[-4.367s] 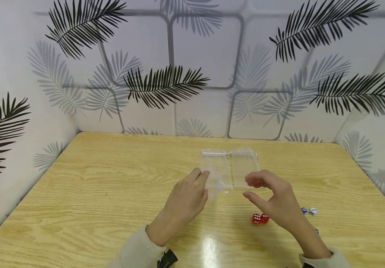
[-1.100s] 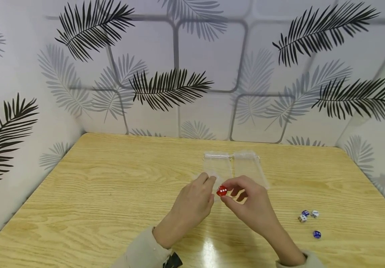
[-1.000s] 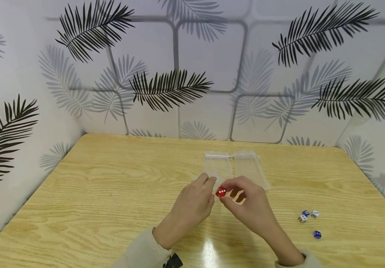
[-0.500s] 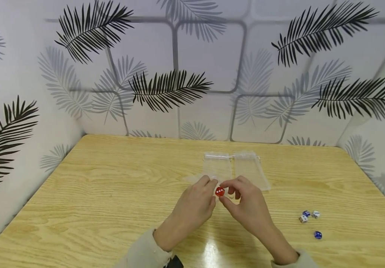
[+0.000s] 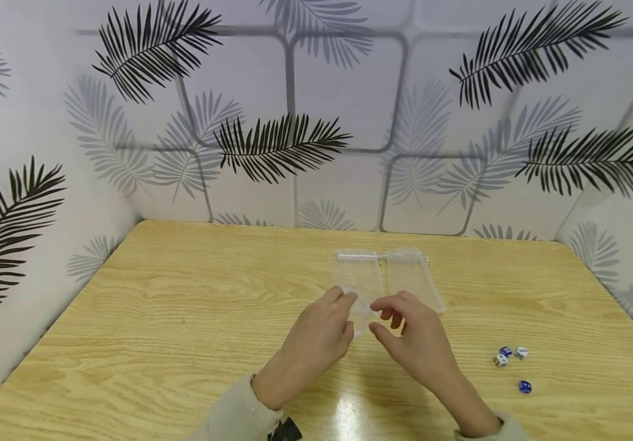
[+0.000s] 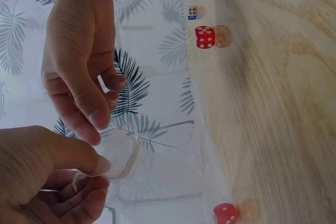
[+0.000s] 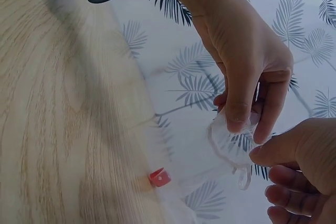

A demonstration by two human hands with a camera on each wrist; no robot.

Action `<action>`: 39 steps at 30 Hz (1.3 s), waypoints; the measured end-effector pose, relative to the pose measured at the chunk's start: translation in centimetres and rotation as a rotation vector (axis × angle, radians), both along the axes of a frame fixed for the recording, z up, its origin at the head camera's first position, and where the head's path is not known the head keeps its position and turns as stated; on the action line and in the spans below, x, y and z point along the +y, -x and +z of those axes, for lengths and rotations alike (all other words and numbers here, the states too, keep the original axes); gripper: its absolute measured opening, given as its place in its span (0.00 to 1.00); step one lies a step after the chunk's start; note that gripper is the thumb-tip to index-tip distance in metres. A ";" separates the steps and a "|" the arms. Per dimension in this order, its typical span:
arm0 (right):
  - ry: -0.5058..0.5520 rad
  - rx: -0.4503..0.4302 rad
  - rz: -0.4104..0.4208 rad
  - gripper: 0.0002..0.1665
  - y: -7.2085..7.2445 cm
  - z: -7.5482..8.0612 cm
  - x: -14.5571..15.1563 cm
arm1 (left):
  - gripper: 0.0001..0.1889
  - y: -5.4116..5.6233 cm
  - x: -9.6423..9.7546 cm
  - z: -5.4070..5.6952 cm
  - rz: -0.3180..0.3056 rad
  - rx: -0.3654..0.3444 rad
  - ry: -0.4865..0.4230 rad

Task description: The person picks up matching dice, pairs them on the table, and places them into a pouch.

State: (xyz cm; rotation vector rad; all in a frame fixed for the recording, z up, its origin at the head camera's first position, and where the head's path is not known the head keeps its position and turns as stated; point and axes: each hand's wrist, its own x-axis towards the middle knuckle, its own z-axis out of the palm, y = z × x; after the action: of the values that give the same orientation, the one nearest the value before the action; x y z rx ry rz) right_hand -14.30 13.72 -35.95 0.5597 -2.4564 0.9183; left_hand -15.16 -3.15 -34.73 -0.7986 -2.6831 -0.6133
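Note:
My left hand [image 5: 318,334] pinches the rim of a thin clear bag [image 6: 126,156] between thumb and fingers, and the bag hangs down from it. Just to its right is my right hand [image 5: 418,337], thumb and fingers curved and apart with nothing between them. One red die [image 7: 159,177] shows low down at the bag's bottom end in the right wrist view. A second red die [image 6: 205,37] sits on the wood in the left wrist view. Both red dice are out of sight in the head view.
Two flat clear bags, a left one [image 5: 357,275] and a right one [image 5: 411,280], lie beyond my hands. To the right are a blue die [image 5: 505,351], two white dice [image 5: 521,353] and a separate blue die [image 5: 524,386]. Patterned cloth [image 5: 338,184] rises behind the table.
My right hand brought a red die to the bag in my left hand and let go of it there. Its fingers have since drawn slightly right, off the bag's mouth.

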 end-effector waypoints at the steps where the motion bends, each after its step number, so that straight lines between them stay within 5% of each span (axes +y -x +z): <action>1: 0.002 -0.004 -0.001 0.16 0.0 -0.1 0.2 | 0.18 0.0 0.0 0.0 -0.002 0.005 0.003; 13: 0.023 -0.089 -0.022 0.16 -0.8 -0.4 2.5 | 0.19 0.1 0.0 0.1 -0.003 0.019 0.031; 23: 0.034 -0.249 -0.068 0.17 -1.4 -1.2 5.4 | 0.19 0.1 0.0 0.1 -0.012 0.036 0.030; 39: -0.089 -0.504 -0.119 0.25 -1.4 -3.0 8.4 | 0.19 0.1 -0.1 0.2 -0.015 0.023 0.015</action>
State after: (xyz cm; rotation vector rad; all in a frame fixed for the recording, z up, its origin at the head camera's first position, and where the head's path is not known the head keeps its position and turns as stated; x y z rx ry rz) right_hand -12.95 22.12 -38.96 0.2204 -2.9516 0.9997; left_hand -15.23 -3.29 -34.52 -0.8251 -2.6665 -0.5850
